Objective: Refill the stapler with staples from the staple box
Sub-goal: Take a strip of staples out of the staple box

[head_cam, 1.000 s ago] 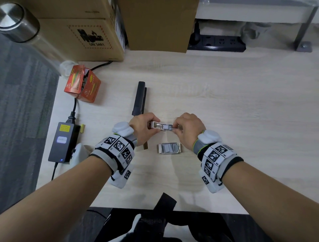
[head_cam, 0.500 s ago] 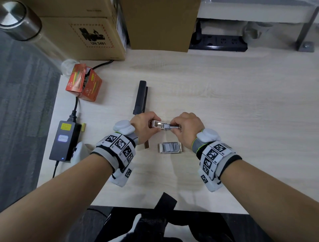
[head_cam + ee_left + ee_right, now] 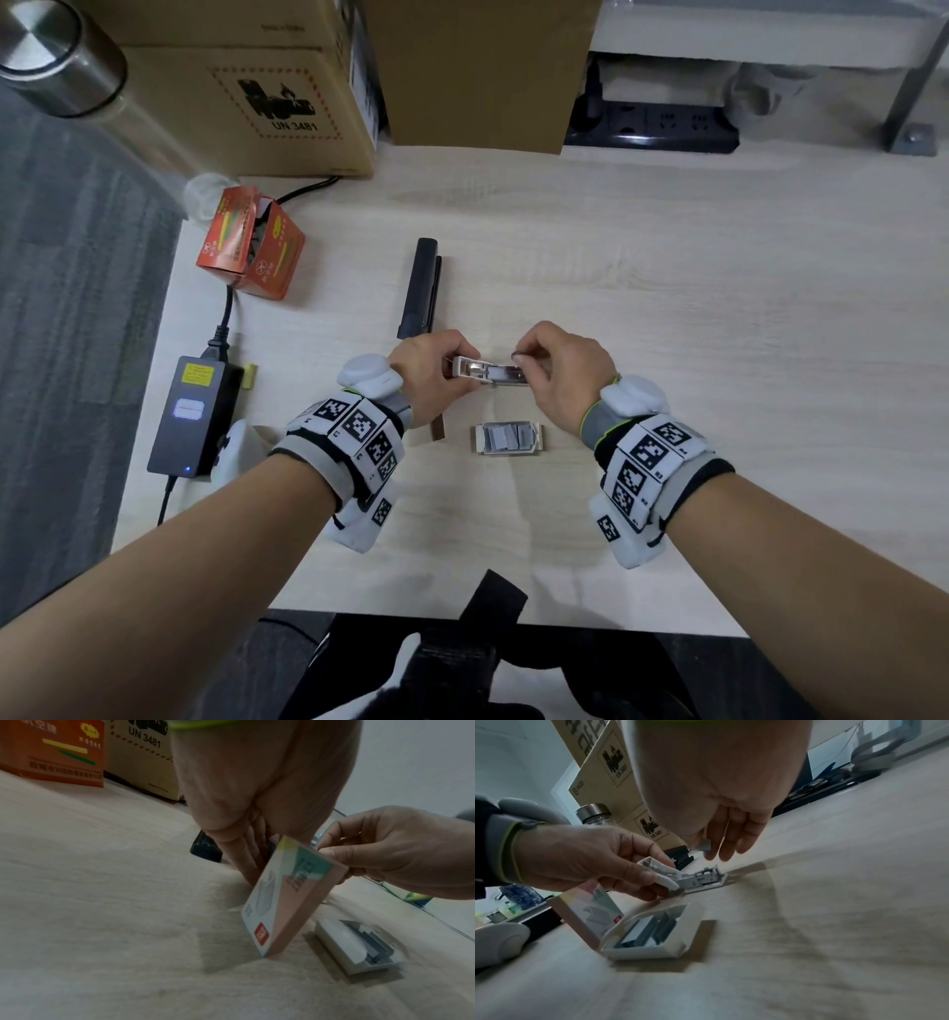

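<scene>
A small white stapler [image 3: 488, 371] lies hinged open on the desk, its metal channel [image 3: 706, 878] bared. My left hand [image 3: 452, 367] grips its raised white cover [image 3: 659, 873]. My right hand [image 3: 521, 357] hovers just over the channel's right end and pinches a short grey staple strip [image 3: 704, 846] between thumb and fingers. The open white staple box tray [image 3: 506, 438] with grey strips lies just in front of the stapler. Its pink-and-white sleeve [image 3: 290, 896] stands on edge beside my left hand and hides the stapler in the left wrist view.
A long black object [image 3: 422, 288] lies beyond my left hand. An orange carton [image 3: 251, 241], a power adapter [image 3: 192, 416] with its cable and a steel-capped bottle [image 3: 56, 56] are at the left. Cardboard boxes [image 3: 287, 103] and a power strip [image 3: 652, 126] line the back edge.
My right hand's fingertips have lifted slightly off the stapler's right end with the staple strip. The left hand keeps its hold on the stapler.
</scene>
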Demonstrator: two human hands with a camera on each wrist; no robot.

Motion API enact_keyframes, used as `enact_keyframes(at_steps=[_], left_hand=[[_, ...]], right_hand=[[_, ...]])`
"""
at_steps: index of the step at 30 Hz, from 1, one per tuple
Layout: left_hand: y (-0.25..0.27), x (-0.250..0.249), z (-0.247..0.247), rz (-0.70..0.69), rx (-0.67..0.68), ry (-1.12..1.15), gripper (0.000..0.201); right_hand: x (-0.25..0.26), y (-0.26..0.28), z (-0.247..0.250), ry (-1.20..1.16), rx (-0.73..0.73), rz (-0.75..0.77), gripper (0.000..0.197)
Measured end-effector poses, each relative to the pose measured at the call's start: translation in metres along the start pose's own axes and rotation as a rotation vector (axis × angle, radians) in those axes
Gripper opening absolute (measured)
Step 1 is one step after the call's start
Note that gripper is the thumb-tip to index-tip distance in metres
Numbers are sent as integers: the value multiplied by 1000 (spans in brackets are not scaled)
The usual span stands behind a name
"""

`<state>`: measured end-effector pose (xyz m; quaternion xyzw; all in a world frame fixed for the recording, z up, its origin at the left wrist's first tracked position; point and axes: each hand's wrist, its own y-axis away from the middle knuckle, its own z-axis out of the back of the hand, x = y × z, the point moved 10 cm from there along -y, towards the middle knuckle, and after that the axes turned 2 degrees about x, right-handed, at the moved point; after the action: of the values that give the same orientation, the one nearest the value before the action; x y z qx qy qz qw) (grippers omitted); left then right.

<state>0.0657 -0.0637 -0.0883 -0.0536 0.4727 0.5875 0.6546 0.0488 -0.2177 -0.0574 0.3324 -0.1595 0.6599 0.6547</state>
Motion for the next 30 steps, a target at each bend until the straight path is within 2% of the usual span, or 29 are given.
enact_keyframes(at_steps=[6,13,17,30], left_hand=[[0,0,0,-3,-2,-2,17],[-2,3,-1,4,15,7,16],[-1,1,0,-8,9,16,17],[-3,4,0,-9,11,24,17]], right_hand=[[-12,4,4,-102,-7,-60,4],[-16,3,-3,-172,69,-98,6],[-21,1,-2,-167,48,-125,12],[-30,3,4,-248,-3,-188,9]])
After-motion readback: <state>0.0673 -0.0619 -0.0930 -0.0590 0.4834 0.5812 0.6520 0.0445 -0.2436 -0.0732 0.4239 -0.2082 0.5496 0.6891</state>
